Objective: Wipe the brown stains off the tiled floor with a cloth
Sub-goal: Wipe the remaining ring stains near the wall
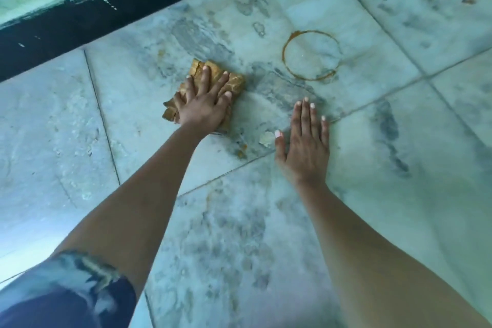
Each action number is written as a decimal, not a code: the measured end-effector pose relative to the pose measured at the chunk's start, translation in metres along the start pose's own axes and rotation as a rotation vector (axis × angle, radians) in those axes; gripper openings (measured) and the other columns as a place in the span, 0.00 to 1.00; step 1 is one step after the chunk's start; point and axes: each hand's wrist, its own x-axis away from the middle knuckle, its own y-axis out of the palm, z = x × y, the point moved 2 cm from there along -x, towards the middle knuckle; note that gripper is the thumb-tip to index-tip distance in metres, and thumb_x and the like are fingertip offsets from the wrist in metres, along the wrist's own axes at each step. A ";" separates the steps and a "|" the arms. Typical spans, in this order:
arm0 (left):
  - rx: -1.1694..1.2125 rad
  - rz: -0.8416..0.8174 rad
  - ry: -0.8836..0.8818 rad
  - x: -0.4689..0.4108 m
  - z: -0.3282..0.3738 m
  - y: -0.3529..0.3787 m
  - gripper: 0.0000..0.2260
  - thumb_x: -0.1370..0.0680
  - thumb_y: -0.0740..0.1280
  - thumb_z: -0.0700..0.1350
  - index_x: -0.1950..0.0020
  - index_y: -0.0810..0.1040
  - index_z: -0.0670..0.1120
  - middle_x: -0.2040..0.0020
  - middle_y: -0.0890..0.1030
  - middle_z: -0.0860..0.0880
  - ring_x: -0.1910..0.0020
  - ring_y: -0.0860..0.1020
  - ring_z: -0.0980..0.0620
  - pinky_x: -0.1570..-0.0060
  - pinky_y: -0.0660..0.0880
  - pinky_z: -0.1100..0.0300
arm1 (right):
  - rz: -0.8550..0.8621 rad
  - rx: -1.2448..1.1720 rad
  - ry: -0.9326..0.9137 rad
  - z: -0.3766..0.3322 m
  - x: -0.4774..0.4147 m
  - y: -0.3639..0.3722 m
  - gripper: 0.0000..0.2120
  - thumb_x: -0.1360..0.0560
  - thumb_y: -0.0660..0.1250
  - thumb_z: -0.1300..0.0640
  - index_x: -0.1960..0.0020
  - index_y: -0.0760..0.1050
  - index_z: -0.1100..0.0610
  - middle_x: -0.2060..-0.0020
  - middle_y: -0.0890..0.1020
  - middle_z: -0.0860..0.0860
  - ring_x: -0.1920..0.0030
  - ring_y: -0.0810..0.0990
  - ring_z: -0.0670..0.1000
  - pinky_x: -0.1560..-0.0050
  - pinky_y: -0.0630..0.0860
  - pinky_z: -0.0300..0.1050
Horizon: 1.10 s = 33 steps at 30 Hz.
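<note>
Head view: left hand [205, 108], fingers spread flat, presses a brown-soiled cloth [237, 82] onto the tiled floor [399, 168]. Right hand [306, 149] rests flat on the floor, apart from the cloth. Brown ring stain [311, 55] lies beyond both hands, right of the cloth.

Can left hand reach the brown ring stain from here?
Likely yes: only bare tiled floor lies between the left hand, pressing the tan folded cloth, and the brown ring stain.
</note>
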 end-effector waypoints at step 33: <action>0.033 0.075 -0.176 -0.005 -0.020 -0.011 0.23 0.21 0.50 0.63 0.26 0.51 0.66 0.22 0.43 0.55 0.24 0.44 0.37 0.30 0.44 0.34 | -0.112 0.064 0.090 0.004 -0.001 0.002 0.33 0.25 0.45 0.45 0.24 0.54 0.60 0.24 0.55 0.58 0.24 0.52 0.56 0.27 0.41 0.54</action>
